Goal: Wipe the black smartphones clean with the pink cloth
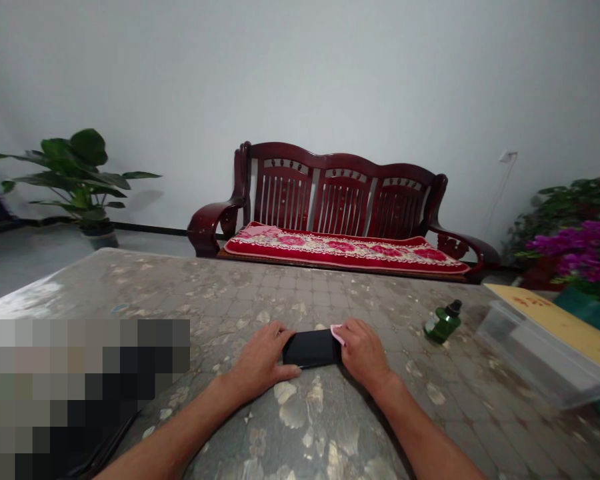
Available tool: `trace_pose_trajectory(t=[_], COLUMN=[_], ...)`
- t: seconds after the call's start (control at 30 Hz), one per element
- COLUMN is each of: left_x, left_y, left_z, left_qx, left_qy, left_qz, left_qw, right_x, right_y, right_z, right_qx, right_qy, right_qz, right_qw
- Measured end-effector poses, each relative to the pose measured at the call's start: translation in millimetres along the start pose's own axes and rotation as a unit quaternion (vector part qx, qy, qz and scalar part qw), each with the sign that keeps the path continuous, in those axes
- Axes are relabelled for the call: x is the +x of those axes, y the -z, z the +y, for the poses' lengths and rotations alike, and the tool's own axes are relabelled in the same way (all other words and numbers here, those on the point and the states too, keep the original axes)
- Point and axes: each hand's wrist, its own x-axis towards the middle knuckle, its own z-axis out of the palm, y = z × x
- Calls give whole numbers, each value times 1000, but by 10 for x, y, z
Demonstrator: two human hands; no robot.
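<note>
A black smartphone [310,349] lies on the patterned tablecloth, its dark screen facing up. My left hand [265,353] grips its left end, with the thumb along the near edge and the fingers at the far edge. At the other end, my right hand [364,350] is closed on a small pink cloth [337,331] and presses it against the phone's right end. Most of the cloth is hidden under my right fingers. A green spray bottle [443,323] with a black top stands to the right of my right hand.
The floral tablecloth [205,293] covers the table. On the right stand a clear plastic box [525,353] with a yellow board [555,320] and purple flowers [580,250]. Behind are a wooden bench [343,193] and a potted plant [87,177]. The lower left is blurred out.
</note>
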Motion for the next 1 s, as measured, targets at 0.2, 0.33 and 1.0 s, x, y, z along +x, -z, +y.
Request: trace_pose_trajectory(t=[0.2,0.33,1.0], left_x=[0,10,17], left_y=[-18,-14,19], left_z=[-11,-10,25], left_qx=[2,5,18], left_qy=[1,2,-6], left_qz=[6,2,4], left_qw=[1000,1000,1000], right_x=[-26,-16,-270], right_y=[-4,0,188], right_z=[-20,-49,-191], right_qx=[5,21,32], right_qy=[28,35,42], right_qz=[-8,-3,-35], right_qw=[1000,999,998])
